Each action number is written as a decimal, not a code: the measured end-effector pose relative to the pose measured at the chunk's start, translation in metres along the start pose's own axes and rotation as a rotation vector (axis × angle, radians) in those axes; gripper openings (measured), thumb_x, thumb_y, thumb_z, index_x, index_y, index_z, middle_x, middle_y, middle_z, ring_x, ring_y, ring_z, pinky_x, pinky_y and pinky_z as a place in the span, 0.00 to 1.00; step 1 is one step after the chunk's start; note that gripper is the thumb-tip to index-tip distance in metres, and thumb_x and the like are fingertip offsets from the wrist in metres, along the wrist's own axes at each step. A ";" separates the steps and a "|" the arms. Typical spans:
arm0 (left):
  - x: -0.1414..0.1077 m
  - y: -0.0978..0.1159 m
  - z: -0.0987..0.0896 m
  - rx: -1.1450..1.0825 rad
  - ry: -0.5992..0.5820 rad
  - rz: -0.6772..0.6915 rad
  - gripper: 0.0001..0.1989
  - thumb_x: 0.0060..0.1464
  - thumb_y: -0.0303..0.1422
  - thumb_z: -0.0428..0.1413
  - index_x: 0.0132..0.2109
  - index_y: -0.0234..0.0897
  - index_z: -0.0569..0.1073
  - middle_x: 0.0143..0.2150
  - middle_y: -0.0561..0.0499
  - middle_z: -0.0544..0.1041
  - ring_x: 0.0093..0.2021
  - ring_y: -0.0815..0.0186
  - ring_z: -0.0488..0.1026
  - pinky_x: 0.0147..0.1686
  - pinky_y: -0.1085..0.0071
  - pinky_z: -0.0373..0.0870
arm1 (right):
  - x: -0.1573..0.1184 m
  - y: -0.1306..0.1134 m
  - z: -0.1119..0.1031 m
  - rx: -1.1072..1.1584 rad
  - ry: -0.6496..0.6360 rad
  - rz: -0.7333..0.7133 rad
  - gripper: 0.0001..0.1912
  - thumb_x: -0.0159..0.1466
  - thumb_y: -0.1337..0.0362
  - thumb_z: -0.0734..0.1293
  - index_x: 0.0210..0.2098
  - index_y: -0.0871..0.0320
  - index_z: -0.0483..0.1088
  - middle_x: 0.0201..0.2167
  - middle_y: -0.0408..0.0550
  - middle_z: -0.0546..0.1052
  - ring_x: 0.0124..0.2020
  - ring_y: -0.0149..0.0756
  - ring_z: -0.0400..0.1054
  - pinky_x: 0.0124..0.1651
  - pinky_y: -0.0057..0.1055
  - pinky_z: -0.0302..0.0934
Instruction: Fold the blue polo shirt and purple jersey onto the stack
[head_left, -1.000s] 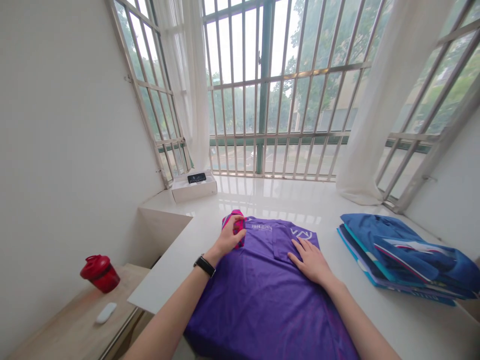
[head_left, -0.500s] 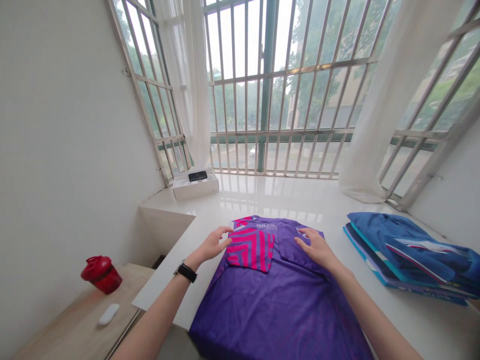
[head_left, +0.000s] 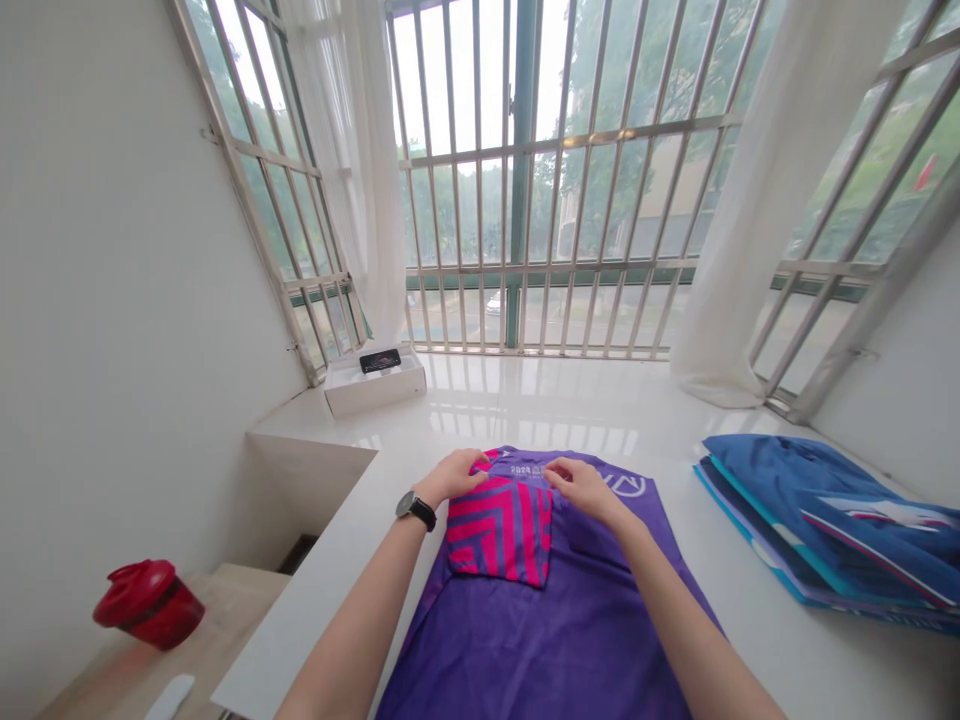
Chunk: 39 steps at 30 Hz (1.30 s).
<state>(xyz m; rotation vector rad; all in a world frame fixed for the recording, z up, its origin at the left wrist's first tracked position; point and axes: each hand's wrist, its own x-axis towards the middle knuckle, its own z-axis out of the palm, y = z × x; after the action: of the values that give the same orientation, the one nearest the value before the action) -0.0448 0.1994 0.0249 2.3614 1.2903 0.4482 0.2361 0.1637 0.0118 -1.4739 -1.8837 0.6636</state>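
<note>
A purple shirt (head_left: 525,640) lies spread on the white counter, with white lettering near its far edge and a white logo at the far right. Its pink-striped sleeve (head_left: 499,530) is folded inward over the left part; a purple fold lies on the right. My left hand (head_left: 454,476), with a black-strapped watch (head_left: 416,508) on the wrist, rests by the far end of the striped sleeve, fingers and thumb apart. My right hand (head_left: 586,488) is beside the lettering, its fingers curled toward the thumb in a pinch on the shirt.
On the right lies a stack of folded blue clothes (head_left: 825,530). A white box (head_left: 375,390) holding a dark phone-like object (head_left: 380,360) stands at the back left. A red lidded cup (head_left: 150,605) and a white object (head_left: 171,697) are on the lower wooden surface. Barred windows and white curtains stand behind.
My right hand has moved left and inward from the shirt's right side, uncovering the white logo. My left hand has shifted slightly along the sleeve. The view has turned a little.
</note>
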 end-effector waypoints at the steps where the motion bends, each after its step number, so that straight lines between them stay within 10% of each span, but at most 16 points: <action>1: 0.006 -0.002 -0.001 -0.002 -0.034 -0.008 0.17 0.55 0.36 0.57 0.50 0.36 0.76 0.49 0.46 0.79 0.47 0.59 0.76 0.49 0.67 0.70 | 0.001 0.004 -0.002 0.004 -0.016 0.004 0.15 0.60 0.55 0.62 0.33 0.58 0.76 0.31 0.50 0.81 0.33 0.40 0.74 0.38 0.35 0.65; 8: 0.022 -0.018 -0.001 0.021 -0.163 -0.118 0.22 0.42 0.35 0.64 0.48 0.36 0.78 0.42 0.48 0.80 0.39 0.61 0.76 0.36 0.72 0.70 | 0.002 0.025 -0.007 0.127 -0.084 0.056 0.16 0.60 0.54 0.63 0.37 0.59 0.75 0.34 0.50 0.81 0.33 0.39 0.73 0.36 0.33 0.66; 20: 0.020 -0.021 -0.008 0.007 -0.190 -0.116 0.10 0.49 0.38 0.58 0.36 0.38 0.80 0.33 0.51 0.80 0.32 0.65 0.74 0.32 0.73 0.65 | -0.001 0.014 -0.004 0.028 -0.085 0.082 0.16 0.62 0.54 0.62 0.40 0.58 0.75 0.37 0.51 0.80 0.33 0.39 0.73 0.42 0.36 0.67; 28: 0.023 -0.023 -0.008 -0.149 -0.194 0.008 0.13 0.53 0.39 0.55 0.38 0.36 0.80 0.35 0.51 0.81 0.35 0.65 0.75 0.37 0.73 0.68 | -0.004 0.008 0.037 -0.286 -0.001 -0.038 0.21 0.59 0.55 0.69 0.48 0.60 0.74 0.57 0.63 0.71 0.60 0.55 0.61 0.62 0.51 0.54; 33: 0.022 -0.021 -0.010 -0.165 -0.174 0.010 0.11 0.52 0.36 0.56 0.37 0.35 0.79 0.35 0.50 0.81 0.35 0.64 0.75 0.36 0.73 0.68 | -0.006 0.005 0.044 -0.230 0.005 -0.111 0.04 0.60 0.63 0.67 0.32 0.57 0.73 0.51 0.57 0.74 0.57 0.49 0.64 0.60 0.45 0.56; 39: 0.019 -0.020 -0.015 -0.104 -0.133 -0.045 0.10 0.53 0.34 0.55 0.36 0.35 0.78 0.34 0.49 0.80 0.33 0.64 0.74 0.33 0.72 0.67 | -0.004 -0.011 0.036 0.060 0.037 -0.035 0.12 0.63 0.53 0.62 0.30 0.54 0.66 0.29 0.45 0.75 0.32 0.37 0.69 0.38 0.34 0.64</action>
<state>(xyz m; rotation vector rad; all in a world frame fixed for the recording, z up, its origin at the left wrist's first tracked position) -0.0556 0.2282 0.0293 2.2317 1.2264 0.3304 0.2025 0.1570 -0.0054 -1.4034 -1.8412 0.6659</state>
